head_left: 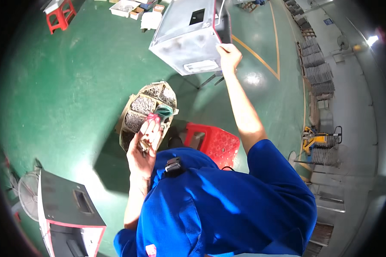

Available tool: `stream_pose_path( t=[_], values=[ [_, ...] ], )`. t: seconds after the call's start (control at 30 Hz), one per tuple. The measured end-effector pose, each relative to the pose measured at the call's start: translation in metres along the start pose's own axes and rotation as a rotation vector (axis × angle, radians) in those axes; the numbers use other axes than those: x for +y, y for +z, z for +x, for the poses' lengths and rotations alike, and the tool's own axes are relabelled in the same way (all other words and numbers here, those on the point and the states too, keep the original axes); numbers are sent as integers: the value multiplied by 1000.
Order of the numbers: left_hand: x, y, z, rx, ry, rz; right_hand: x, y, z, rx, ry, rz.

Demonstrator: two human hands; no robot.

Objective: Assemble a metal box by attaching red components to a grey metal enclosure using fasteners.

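My left hand is palm up over the near side of a divided tan box, its fingers curled into a cup. Small pale pieces seem to lie in the palm, too small to name. Something red shows at the fingertips; I cannot tell whether it is held. The box's compartments hold heaps of small grey metal parts, and one has a green coil. Ahead to the right, my right hand is closed on the edge of a grey-white metal cabinet with a red-lined opening.
A red plastic stool is close in front of my body. At lower left are another cabinet and a fan. A second red stool and white trays are far off. On the right are a yellow pallet truck and stacked panels.
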State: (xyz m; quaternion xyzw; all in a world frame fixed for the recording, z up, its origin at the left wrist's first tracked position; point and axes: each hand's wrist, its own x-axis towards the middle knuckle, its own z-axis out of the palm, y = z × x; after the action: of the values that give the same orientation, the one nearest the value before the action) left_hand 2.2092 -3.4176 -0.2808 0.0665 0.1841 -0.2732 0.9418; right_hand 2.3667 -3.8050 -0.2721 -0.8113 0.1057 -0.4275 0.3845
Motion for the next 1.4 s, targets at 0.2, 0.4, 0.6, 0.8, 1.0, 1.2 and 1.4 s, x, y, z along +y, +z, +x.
stream_pose_path(
  t=[0.2,0.4,0.6,0.8,1.0,1.2,1.4],
  values=[
    [-12,3,15,60,-23,11,32,15,13,52,-62,-11],
    [-18,6,23,86,-44,38,24,11,7,36,-146,-93],
    [-18,9,28,72,-75,33,6,13,6,95,-258,-144],
    [-13,6,27,82,-68,66,-1,18,5,94,-352,-217],
    [-5,2,26,55,-82,58,11,32,1,116,-257,-153],
    [-1,-7,27,30,-98,64,26,48,-7,195,-42,23],
    [0,-6,26,19,-108,64,27,58,-13,174,151,241]
  ],
)
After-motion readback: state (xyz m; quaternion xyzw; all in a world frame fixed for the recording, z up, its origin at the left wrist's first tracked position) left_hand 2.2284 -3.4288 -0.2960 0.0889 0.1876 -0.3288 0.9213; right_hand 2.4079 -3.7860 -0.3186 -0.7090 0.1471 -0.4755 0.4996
